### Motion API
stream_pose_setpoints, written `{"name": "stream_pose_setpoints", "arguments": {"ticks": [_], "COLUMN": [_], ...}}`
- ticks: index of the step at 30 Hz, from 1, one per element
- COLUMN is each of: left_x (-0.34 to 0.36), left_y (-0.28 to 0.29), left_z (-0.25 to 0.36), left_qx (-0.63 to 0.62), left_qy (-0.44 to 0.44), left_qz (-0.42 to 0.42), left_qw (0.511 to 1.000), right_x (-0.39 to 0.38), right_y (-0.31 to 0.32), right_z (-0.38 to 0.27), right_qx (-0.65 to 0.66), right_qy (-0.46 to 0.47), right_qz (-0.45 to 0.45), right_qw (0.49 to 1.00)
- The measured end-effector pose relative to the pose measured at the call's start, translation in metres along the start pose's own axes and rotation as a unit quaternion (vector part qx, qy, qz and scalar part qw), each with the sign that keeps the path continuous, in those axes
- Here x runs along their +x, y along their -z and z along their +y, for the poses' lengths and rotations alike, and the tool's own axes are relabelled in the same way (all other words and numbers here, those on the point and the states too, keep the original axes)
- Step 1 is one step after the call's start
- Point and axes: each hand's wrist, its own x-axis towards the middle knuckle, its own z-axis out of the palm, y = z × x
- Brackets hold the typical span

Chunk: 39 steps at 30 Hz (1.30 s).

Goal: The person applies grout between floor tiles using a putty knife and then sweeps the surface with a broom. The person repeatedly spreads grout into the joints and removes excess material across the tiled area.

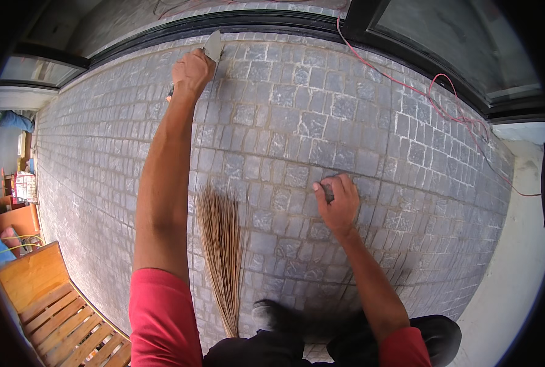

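My left hand grips a flat metal scraper at the far edge of the patterned paver floor, by the black door frame track. My right hand rests low over the pavers at centre right, its fingers curled around a small dark object that I cannot make out clearly. A straw broom lies on the floor between my forearms, bristles fanned toward the far side.
A wooden slatted bench stands at lower left, with stacked items and blue material behind it. Red cord runs along the glass door frames at upper right. A pale wall ledge borders the right side.
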Motion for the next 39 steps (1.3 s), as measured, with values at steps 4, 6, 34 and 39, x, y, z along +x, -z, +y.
{"name": "stream_pose_setpoints", "arguments": {"ticks": [4,6,34,39], "left_x": [-0.001,-0.002,-0.200,-0.210], "left_y": [0.009,0.010,0.035,0.029], "left_z": [0.003,0.006,-0.045,-0.048], "left_qx": [0.004,0.002,0.009,0.002], "left_qy": [0.004,-0.007,-0.035,-0.005], "left_qz": [0.007,0.009,-0.051,-0.020], "left_qw": [1.000,1.000,0.998,1.000], "right_x": [0.003,0.007,-0.004,-0.004], "right_y": [-0.001,-0.001,-0.001,-0.001], "right_z": [-0.004,-0.002,0.006,0.004], "right_qx": [0.021,0.026,0.030,0.038], "right_qy": [-0.010,-0.007,-0.014,-0.032], "right_qz": [0.020,0.034,0.021,0.005], "right_qw": [1.000,0.999,0.999,0.999]}}
